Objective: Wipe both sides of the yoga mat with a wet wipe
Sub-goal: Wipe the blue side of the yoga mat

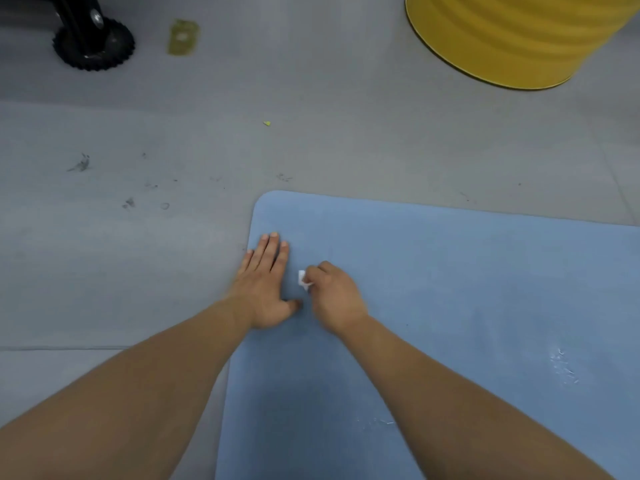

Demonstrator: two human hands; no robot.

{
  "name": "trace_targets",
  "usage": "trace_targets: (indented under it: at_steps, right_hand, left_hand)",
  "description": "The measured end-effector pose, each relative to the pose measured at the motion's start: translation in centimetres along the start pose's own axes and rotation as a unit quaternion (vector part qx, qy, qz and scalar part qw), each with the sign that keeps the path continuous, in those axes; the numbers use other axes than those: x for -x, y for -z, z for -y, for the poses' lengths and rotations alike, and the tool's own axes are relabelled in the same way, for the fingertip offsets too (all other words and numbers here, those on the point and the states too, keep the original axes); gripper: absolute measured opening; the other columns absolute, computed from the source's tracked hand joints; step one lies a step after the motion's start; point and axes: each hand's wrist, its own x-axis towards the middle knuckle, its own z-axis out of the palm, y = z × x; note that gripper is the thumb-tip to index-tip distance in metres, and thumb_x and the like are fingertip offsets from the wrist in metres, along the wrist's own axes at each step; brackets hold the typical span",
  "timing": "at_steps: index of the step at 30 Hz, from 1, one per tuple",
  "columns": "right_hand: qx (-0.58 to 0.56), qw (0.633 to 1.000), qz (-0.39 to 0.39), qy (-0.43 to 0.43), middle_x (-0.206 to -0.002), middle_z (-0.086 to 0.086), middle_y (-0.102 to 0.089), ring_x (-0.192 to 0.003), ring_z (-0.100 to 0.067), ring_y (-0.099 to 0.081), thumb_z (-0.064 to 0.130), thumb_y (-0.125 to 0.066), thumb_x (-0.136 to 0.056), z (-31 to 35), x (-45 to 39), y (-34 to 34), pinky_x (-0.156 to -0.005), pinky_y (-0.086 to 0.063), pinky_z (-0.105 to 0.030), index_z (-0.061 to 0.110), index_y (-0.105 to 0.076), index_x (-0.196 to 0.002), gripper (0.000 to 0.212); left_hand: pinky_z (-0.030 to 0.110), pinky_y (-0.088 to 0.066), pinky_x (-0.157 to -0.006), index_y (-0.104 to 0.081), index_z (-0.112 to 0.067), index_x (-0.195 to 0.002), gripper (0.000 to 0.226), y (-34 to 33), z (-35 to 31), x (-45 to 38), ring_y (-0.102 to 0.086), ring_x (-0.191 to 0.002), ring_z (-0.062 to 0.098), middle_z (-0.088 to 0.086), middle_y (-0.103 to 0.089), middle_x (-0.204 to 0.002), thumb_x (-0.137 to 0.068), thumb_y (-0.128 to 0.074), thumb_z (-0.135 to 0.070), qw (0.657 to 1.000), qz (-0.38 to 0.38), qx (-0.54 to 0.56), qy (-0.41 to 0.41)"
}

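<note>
2 hands are working near the far left corner of the yoga mat, and the right hand is doing the gripping: its fingers are curling round a small white wet wipe, pinching it so that only a scrap is showing past the knuckles, on the side facing the other hand. The wipe is sitting low against the blue mat, though whether it is actually pressing on it is hard to tell. Just beside it, the left hand is lying flat with its fingers straight, holding nothing and pressing down on the mat close to its left edge, its thumb nearly touching the right hand.

From the grip, almost all of the mat is lying to the right and toward the person; its long axis is running off the right side of the view, so the unwiped stretch probably lies that way. The right hand is the nearer one to that stretch, and a sweep rightward looks like the natural move while the left keeps the corner pinned. Both forearms are reaching forward and converging, wrists low.

Beyond the mat, the grey floor is carrying scuffs, a yellow drum, a black wheeled base and a small greenish tag.
</note>
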Motion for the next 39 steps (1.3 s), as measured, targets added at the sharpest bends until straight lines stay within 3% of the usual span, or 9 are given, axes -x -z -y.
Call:
trace_targets:
  at_steps: [7, 12, 16, 19, 23, 26, 30, 33, 39]
  right_hand:
    - [0.032, 0.967, -0.132, -0.216, -0.088, -0.016, -0.062, -0.084, -0.036, -0.06, 0.006, -0.054, -0.086, -7.5, 2.9, 4.5, -0.066, -0.039, -0.033, 0.007, -0.066, -0.087, 0.012]
    - [-0.039, 0.997, -0.042, -0.043, -0.078, -0.013, -0.062, -0.071, -0.034, -0.061, 0.002, -0.06, -0.073, 4.1, 3.9, -4.1, -0.062, -0.046, -0.032, 0.01, -0.07, -0.083, 0.016]
    - [0.001, 1.0, -0.013, 0.024, -0.08, -0.013, -0.058, -0.072, -0.033, -0.058, 0.0, -0.064, -0.073, 2.7, 4.4, -3.6, -0.062, -0.046, -0.033, 0.01, -0.068, -0.088, 0.019]
    - [0.058, 0.993, -0.099, -0.037, -0.072, -0.013, -0.055, -0.064, -0.033, -0.058, 0.003, -0.071, -0.074, -3.9, 5.3, -0.2, -0.057, -0.045, -0.032, 0.013, -0.066, -0.08, 0.013]
    - [0.075, 0.964, -0.142, -0.21, -0.078, -0.019, -0.059, -0.072, -0.039, -0.058, -0.002, -0.058, -0.077, -6.9, 5.9, 2.4, -0.06, -0.039, -0.035, 0.006, -0.066, -0.085, 0.014]
    - [0.014, 0.981, -0.138, -0.136, -0.07, -0.015, -0.062, -0.065, -0.034, -0.061, 0.008, -0.058, -0.074, -0.7, 6.0, -1.5, -0.057, -0.046, -0.033, 0.011, -0.068, -0.077, 0.011]
    - [-0.036, 0.999, -0.005, -0.01, -0.079, -0.012, -0.06, -0.072, -0.033, -0.057, -0.001, -0.056, -0.068, 7.1, 8.0, -6.5, -0.061, -0.046, -0.034, 0.011, -0.066, -0.087, 0.025]
    - [0.02, 0.999, -0.018, 0.022, -0.077, -0.012, -0.058, -0.07, -0.033, -0.058, 0.001, -0.062, -0.064, 3.9, 8.2, -4.9, -0.059, -0.048, -0.033, 0.012, -0.065, -0.084, 0.023]
    - [0.066, 0.962, -0.151, -0.22, -0.076, -0.017, -0.057, -0.067, -0.039, -0.057, -0.002, -0.055, -0.074, -7.7, 10.2, 2.4, -0.057, -0.039, -0.033, 0.009, -0.066, -0.085, 0.019]
  left_hand:
    - [0.03, -0.002, -0.126, 0.009, -0.021, -0.161, 0.091, 4.4, 2.0, -0.5, 0.017, -0.154, 0.013, -0.004, 0.024, -0.166, -0.098, -0.056, -0.031, 0.993, 0.104, -0.031, -0.041]
    - [0.036, -0.007, -0.126, 0.005, -0.023, -0.162, 0.085, 5.1, 1.5, -0.7, 0.007, -0.156, 0.018, 0.0, 0.019, -0.168, -0.102, -0.055, -0.037, 0.988, 0.099, -0.111, -0.033]
    - [0.038, -0.012, -0.126, 0.007, -0.042, -0.159, 0.076, 4.5, 0.7, 0.1, 0.011, -0.156, 0.023, 0.004, 0.023, -0.167, -0.107, -0.046, -0.026, 0.989, 0.097, -0.111, -0.021]
    - [0.042, -0.004, -0.126, 0.012, -0.044, -0.157, 0.071, 3.3, 0.7, 0.6, 0.019, -0.154, 0.026, 0.01, 0.026, -0.165, -0.109, -0.036, -0.024, 0.985, 0.093, -0.146, -0.024]
    - [0.042, -0.003, -0.127, 0.007, -0.038, -0.159, 0.08, 2.9, -0.1, 1.0, 0.017, -0.154, 0.029, 0.009, 0.021, -0.166, -0.102, -0.042, -0.013, 0.984, 0.067, -0.162, -0.022]
    - [0.037, -0.011, -0.126, -0.008, -0.032, -0.161, 0.08, 3.1, -0.5, 0.9, 0.006, -0.155, 0.026, 0.004, 0.007, -0.168, -0.098, -0.049, -0.006, 0.989, 0.052, -0.134, -0.04]
    - [0.033, -0.011, -0.125, -0.025, -0.026, -0.159, 0.061, 3.9, 0.1, 0.6, -0.004, -0.155, 0.024, 0.003, -0.002, -0.169, -0.104, -0.049, -0.018, 0.993, 0.07, -0.073, -0.054]
    - [0.037, -0.009, -0.126, -0.012, -0.024, -0.162, 0.071, 3.6, 0.2, 1.7, 0.009, -0.156, 0.022, 0.003, 0.014, -0.169, -0.104, -0.051, -0.036, 0.991, 0.109, -0.063, -0.053]
    - [0.044, -0.013, -0.126, 0.014, -0.035, -0.159, 0.091, 1.5, -0.3, 2.9, 0.033, -0.149, 0.024, -0.002, 0.041, -0.159, -0.1, -0.054, -0.047, 0.987, 0.136, -0.083, -0.039]
